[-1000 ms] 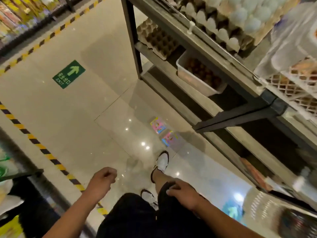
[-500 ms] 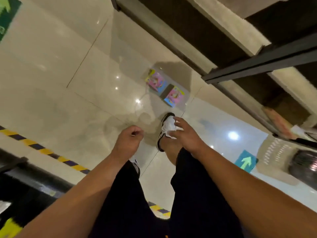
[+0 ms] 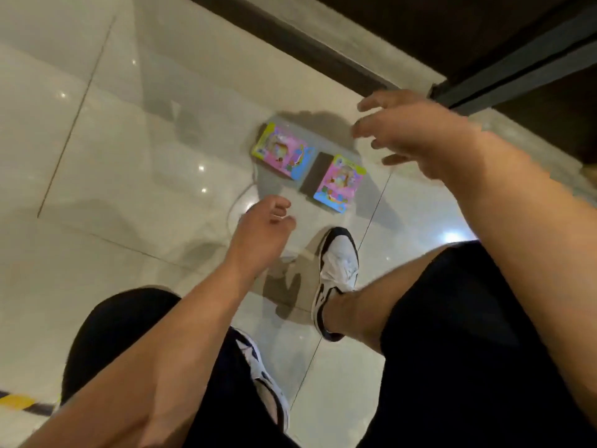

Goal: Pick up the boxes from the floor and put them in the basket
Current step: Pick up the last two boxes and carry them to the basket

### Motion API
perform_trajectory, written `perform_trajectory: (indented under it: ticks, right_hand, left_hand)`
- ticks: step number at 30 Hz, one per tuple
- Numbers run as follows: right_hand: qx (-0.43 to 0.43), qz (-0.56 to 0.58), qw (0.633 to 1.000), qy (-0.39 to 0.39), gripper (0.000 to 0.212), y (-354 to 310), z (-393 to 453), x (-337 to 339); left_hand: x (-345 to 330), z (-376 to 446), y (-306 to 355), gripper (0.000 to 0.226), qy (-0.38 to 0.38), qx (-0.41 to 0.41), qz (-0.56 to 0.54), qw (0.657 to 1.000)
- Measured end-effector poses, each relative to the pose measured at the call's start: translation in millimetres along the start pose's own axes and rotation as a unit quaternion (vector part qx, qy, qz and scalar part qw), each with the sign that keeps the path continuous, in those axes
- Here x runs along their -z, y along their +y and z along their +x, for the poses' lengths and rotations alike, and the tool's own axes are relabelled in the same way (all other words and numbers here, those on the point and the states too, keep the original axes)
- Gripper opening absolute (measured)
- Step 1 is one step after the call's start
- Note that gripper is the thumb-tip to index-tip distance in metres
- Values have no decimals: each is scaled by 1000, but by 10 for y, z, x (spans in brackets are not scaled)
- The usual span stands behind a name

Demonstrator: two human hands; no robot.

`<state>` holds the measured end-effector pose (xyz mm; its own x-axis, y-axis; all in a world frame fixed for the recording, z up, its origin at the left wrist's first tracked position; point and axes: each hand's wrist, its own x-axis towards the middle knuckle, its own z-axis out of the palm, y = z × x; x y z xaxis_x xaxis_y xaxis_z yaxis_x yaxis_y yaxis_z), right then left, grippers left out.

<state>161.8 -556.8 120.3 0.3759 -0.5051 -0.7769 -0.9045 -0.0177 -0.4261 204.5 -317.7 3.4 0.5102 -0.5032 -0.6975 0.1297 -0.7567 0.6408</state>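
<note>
Two small pink boxes with yellow and blue edges lie flat on the glossy floor, side by side: the left box (image 3: 282, 151) and the right box (image 3: 339, 182). My right hand (image 3: 410, 134) hovers above and to the right of them, fingers spread, holding nothing. My left hand (image 3: 261, 231) reaches out just below the boxes, fingers loosely curled and empty. Neither hand touches a box. No basket is in view.
A dark shelf base (image 3: 323, 56) runs along the top right, close behind the boxes. My white and black shoes (image 3: 336, 270) stand on the pale tiled floor (image 3: 113, 156) just below the boxes. A yellow and black floor stripe (image 3: 19, 402) shows at the bottom left.
The view has dropped closer to the floor and the boxes look larger. My right hand left my leg and reached forward above the boxes, opening. My left hand moved toward them, uncurling.
</note>
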Motion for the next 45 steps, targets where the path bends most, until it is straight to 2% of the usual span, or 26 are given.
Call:
perform_trajectory:
  ticks: [2, 9, 12, 16, 19, 23, 27, 30, 31, 33, 35, 38, 40, 42, 45]
  right_hand:
    - [16, -23, 999, -18, 45, 13, 8, 115]
    - [31, -26, 999, 36, 38, 70, -117, 192]
    - [36, -36, 998, 21, 41, 73, -171, 154]
    - [64, -48, 996, 40, 47, 105, -176, 88]
    - [75, -77, 993, 44, 47, 197, -100, 35]
    - [109, -136, 985, 20, 46, 282, -14, 18]
    - [139, -118, 983, 4, 51, 260, 238, -61]
    - [210, -249, 943, 66, 61, 462, 701, -151]
    - [222, -309, 923, 64, 69, 591, 854, -201]
    - [248, -428, 869, 16, 87, 930, 1162, -347]
    - [288, -527, 800, -18, 99, 1294, 1442, -521]
    - [305, -615, 727, -29, 109, 1685, 1708, -770]
    - [315, -644, 696, -30, 114, 1823, 1848, -894]
    - [348, -649, 676, -33, 110, 1891, 1984, -965]
    - [320, -662, 677, -36, 103, 1927, 2075, -974]
  left_hand:
    - [39, 261, 4, 30, 17, -5, 13, 1000]
    - [163, 622, -128, 54, -6, -2, 95, 995]
    - [259, 658, -267, 43, -24, -8, 126, 992]
    - [387, 853, -465, 32, 2, -26, 154, 988]
    - [352, 1043, -529, 49, -2, -86, 184, 979]
    - [191, 1320, -430, 74, -4, -189, 270, 944]
    - [10, 1602, -425, 87, -23, -172, 357, 918]
    - [-98, 1790, -381, 93, -32, -165, 442, 881]
    - [-128, 1856, -378, 94, -29, -176, 469, 865]
    - [-159, 1989, -400, 95, -11, -214, 514, 830]
    - [-162, 2089, -426, 95, -13, -253, 539, 804]
    - [-133, 2215, -500, 92, -36, -264, 559, 785]
    - [-115, 2291, -586, 79, -35, -270, 550, 790]
    - [-123, 2317, -626, 67, -5, -299, 544, 784]
    - [-174, 2330, -602, 61, 37, -307, 567, 764]
